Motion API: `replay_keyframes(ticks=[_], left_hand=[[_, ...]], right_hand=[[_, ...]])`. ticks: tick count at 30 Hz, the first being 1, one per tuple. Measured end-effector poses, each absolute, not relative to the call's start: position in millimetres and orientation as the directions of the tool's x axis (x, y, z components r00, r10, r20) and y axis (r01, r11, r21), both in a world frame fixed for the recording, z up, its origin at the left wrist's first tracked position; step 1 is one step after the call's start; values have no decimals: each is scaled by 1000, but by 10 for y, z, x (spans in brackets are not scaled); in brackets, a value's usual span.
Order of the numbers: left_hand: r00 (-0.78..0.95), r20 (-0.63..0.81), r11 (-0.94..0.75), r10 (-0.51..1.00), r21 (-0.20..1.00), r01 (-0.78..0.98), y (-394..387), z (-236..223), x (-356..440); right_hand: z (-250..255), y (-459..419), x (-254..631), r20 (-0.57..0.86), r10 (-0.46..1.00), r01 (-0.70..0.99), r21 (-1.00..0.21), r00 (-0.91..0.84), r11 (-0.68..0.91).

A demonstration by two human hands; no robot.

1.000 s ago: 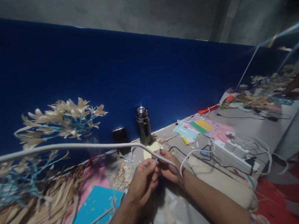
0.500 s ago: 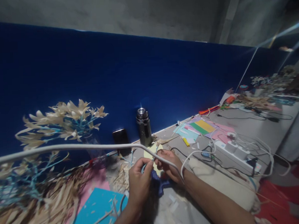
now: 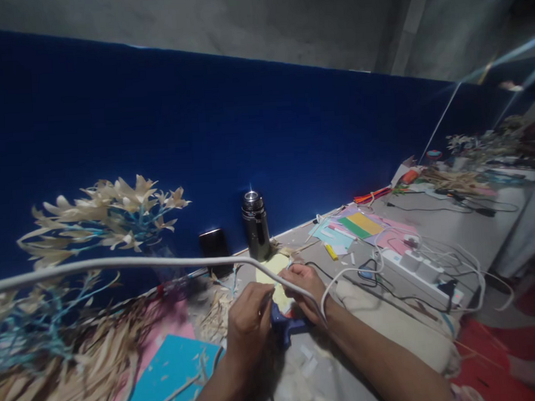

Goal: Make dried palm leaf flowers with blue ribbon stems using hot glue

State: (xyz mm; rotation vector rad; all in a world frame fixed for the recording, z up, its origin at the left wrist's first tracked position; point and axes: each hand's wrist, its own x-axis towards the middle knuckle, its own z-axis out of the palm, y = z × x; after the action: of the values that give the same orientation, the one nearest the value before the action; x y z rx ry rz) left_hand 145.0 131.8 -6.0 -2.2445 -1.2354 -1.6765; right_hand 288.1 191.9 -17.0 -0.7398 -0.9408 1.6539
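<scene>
Side by side above the table are my two hands, in the lower middle of the head view. My left hand [image 3: 249, 318] is closed, its fingertips pinched together over whatever they hold, which is too small to make out. My right hand [image 3: 307, 291] also has its fingers drawn together, with a thin light-blue bit showing at its fingertips. Beneath and between them sits a dark blue object [image 3: 288, 330] of unclear kind. Behind the fingers lies a pale yellow piece [image 3: 271, 271], perhaps paper. A white cable [image 3: 163, 263] runs across in front of my right hand.
A dark flask [image 3: 255, 228] and a phone [image 3: 213, 245] stand by the blue partition [image 3: 201, 138]. Cream flowers [image 3: 133, 213] and dry husks [image 3: 29, 368] are on the left, beside a blue sheet [image 3: 169, 373]. At right lies a white power strip [image 3: 422, 279] with tangled cables.
My fingertips, close together before, have parted a little. My left hand has turned so its back shows more, and more of the yellow piece is visible.
</scene>
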Motion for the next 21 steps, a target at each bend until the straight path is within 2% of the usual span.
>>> replay_keyframes(ticks=[3, 5, 7, 9, 10, 12, 14, 15, 17, 21], left_hand=[[184, 872, -665, 453, 193, 721, 1318, -77, 1432], [219, 877, -623, 427, 110, 775, 1318, -83, 1415], [233, 881, -575, 411, 53, 816, 1317, -89, 1392], [234, 886, -540, 401, 22, 841, 1314, -96, 1365], [231, 884, -532, 406, 23, 846, 1312, -99, 1350], [226, 875, -527, 428, 38, 849, 1309, -99, 1315], [225, 872, -521, 435, 41, 852, 1314, -88, 1268], [228, 878, -518, 421, 26, 855, 1320, -78, 1239], [255, 892, -508, 374, -33, 861, 1335, -57, 1170], [308, 895, -481, 322, -126, 868, 1361, -58, 1017]], right_hand=[[-176, 1924, 2865, -37, 951, -475, -860, -308, -187], [-164, 1916, 2894, -66, 933, -383, -899, -354, -210], [-138, 1885, 2978, -82, 895, -185, -966, -437, -179], [-110, 1829, 3110, -51, 842, 86, -996, -537, -6], [-101, 1797, 3182, -8, 814, 219, -965, -581, 147], [-102, 1736, 3311, 28, 803, 483, -786, -596, 386], [-126, 1699, 3389, -25, 799, 662, -576, -601, 480], [-143, 1691, 3407, -61, 795, 707, -502, -604, 498], [-177, 1691, 3407, -101, 781, 734, -434, -616, 523], [-211, 1684, 3372, -85, 773, 719, -440, -629, 537]])
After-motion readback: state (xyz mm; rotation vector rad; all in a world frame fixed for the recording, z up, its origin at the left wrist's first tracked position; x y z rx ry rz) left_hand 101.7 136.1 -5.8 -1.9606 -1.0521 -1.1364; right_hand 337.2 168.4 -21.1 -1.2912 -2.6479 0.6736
